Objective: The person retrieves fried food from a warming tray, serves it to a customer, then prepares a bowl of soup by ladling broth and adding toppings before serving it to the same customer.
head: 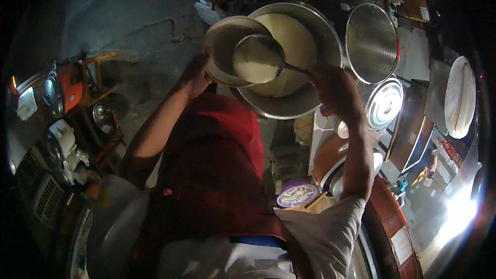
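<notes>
My left hand (197, 74) grips the rim of a deep round bowl (220, 38), tilted over the left side of a large metal pot (330, 46). Inside the pot is a pale cream-coloured liquid (301, 40). The handle of a big ladle (297, 69) is in my right hand (334, 84). Its round cup, with pale liquid in it, is held over the bowl's opening and covers part of the bowl and the pot behind. Whether the cup touches the bowl cannot be made out. A red apron (217, 143) hangs close below the pot.
To the right stand a tall metal pot (371, 44) and a shiny round lid (384, 102). A purple bowl (279, 201) of white strips sits near my right elbow, beside a red-tiled edge (387, 205). Wooden furniture (99, 59) is at left. A strong light glares at lower right.
</notes>
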A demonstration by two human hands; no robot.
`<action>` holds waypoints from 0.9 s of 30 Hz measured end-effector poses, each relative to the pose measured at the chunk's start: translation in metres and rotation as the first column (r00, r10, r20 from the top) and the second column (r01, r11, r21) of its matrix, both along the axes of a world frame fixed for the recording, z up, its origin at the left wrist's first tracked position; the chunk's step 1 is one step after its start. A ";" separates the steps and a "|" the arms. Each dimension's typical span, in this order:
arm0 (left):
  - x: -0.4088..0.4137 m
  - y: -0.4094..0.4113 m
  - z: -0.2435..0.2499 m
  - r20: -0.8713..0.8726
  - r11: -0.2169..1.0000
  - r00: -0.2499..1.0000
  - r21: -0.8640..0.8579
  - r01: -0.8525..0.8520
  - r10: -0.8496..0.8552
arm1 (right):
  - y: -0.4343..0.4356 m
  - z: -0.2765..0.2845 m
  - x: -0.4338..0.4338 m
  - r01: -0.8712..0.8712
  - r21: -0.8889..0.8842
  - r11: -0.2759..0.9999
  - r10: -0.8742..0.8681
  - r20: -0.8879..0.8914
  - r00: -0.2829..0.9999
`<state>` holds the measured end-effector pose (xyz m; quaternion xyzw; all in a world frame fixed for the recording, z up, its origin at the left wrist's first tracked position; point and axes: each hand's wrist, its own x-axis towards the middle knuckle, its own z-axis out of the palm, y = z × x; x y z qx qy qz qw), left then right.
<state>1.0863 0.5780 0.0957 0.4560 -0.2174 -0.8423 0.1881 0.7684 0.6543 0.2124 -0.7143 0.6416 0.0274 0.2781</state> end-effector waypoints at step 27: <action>0.089 0.025 -0.012 0.025 0.963 0.967 -0.094 -0.252 0.255 | -0.046 -0.198 -0.065 0.107 -0.269 0.957 -0.110 0.005 0.994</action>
